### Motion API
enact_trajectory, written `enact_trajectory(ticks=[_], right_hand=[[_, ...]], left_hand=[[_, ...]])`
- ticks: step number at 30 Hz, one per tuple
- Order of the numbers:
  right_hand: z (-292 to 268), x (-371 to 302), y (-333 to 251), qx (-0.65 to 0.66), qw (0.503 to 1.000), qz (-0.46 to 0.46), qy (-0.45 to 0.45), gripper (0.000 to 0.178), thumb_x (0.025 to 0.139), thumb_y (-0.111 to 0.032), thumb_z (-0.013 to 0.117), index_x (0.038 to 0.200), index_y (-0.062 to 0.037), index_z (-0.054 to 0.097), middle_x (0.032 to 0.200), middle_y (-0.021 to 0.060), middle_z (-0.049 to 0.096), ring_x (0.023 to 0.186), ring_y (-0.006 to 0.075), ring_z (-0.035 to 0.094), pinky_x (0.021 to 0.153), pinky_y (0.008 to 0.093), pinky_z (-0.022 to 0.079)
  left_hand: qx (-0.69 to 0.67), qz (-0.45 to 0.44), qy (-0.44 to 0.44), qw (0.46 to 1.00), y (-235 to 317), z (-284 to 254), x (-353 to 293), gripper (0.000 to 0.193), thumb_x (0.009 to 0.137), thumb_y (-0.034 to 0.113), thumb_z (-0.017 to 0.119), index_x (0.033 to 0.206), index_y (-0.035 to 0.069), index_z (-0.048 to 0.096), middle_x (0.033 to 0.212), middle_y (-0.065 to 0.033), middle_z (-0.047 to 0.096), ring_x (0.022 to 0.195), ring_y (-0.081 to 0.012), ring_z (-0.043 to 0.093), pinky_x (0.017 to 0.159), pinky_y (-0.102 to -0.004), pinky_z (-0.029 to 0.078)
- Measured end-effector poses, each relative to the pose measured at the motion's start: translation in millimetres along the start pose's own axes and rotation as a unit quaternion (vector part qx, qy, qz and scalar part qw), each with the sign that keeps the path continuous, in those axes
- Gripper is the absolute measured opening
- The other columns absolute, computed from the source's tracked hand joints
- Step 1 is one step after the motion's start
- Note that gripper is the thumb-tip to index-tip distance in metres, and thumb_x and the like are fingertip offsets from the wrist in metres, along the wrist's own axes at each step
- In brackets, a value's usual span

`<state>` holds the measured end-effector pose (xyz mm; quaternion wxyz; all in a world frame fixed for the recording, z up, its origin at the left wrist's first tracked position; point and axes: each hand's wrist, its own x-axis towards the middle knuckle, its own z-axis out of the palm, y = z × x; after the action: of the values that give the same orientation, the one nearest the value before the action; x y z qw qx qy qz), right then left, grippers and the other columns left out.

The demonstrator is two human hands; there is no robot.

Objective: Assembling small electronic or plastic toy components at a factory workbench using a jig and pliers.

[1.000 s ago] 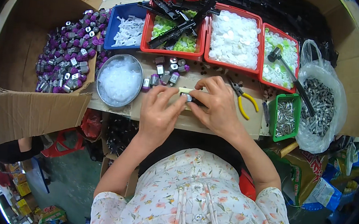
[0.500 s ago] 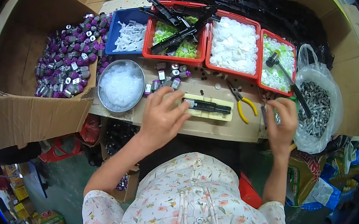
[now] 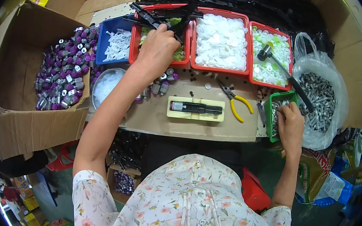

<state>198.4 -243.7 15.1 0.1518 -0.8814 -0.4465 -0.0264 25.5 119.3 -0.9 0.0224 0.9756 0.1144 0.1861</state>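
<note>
My left hand (image 3: 157, 51) reaches over a red bin (image 3: 133, 46), its fingers curled on one of the long black plastic parts (image 3: 143, 16) lying across the top. Yellow-green pieces show beneath it. Over at the right, my right hand (image 3: 292, 127) has its fingers bent into a small green tray (image 3: 274, 134) of thin metal pieces; its fingertips are partly hidden. Between the hands, a cream holding block (image 3: 195, 116) lies on the cardboard-covered table, with a black plastic assembly (image 3: 201, 108) in its slot. A purple and silver piece (image 3: 176, 106) sits at the assembly's left end.
Yellow-handled pliers (image 3: 237, 102) lie right of the block. A hammer (image 3: 288, 76) rests across a red bin of white and green discs (image 3: 276, 43). Nearby stand a bin of white discs (image 3: 221, 40), a metal bowl (image 3: 106, 85), a bag of grey parts (image 3: 317, 96) and a large carton (image 3: 35, 117).
My left hand has moved from beside the block up to the black parts in the red bin. My right hand has lowered into the green tray. The view has shifted slightly.
</note>
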Motion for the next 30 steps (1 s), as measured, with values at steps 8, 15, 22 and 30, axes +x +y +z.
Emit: enact_trajectory(ticks=[8,15,22,30], right_hand=[[-4,4,1,0.054,0.998,0.026,0.012,0.006,0.08,0.0,0.066,0.085,0.0028,0.064,0.082,0.0149,0.059,0.068,0.0341,0.061,0.061,0.0418,0.046],[-7,12,-21,0.167,0.984,0.062,0.027,0.008,0.081,0.001,0.065,0.088,0.0041,0.064,0.078,0.0102,0.065,0.071,0.0148,0.062,0.067,0.0289,0.048],[0,36,-76,0.322,0.945,-0.007,0.051,0.011,0.079,0.004,0.067,0.09,0.0031,0.068,0.083,0.0075,0.068,0.073,0.0128,0.062,0.069,0.0262,0.049],[11,43,-131,0.449,0.882,-0.143,0.027,0.019,0.074,0.01,0.07,0.092,0.0023,0.069,0.085,0.0096,0.066,0.072,0.0161,0.066,0.062,0.0267,0.052]], left_hand=[[0.058,0.058,-0.051,0.995,-14,7,14,0.005,0.069,0.004,0.065,0.066,0.005,0.068,0.08,-0.0072,0.065,0.094,-0.026,0.057,0.075,-0.0376,0.046],[-0.048,0.062,0.035,0.996,-21,-2,4,0.006,0.07,0.009,0.073,0.072,0.003,0.072,0.074,-0.0079,0.06,0.089,-0.0264,0.056,0.073,-0.0376,0.046],[-0.398,-0.135,0.041,0.906,38,-42,-22,0.015,0.077,0.012,0.078,0.088,0.001,0.075,0.077,-0.0065,0.069,0.073,-0.0137,0.057,0.064,-0.0294,0.045],[-0.821,-0.348,-0.04,0.45,99,-29,-70,0.026,0.092,0.015,0.068,0.109,-0.005,0.068,0.082,-0.0032,0.064,0.069,-0.0076,0.054,0.063,-0.0208,0.044]])
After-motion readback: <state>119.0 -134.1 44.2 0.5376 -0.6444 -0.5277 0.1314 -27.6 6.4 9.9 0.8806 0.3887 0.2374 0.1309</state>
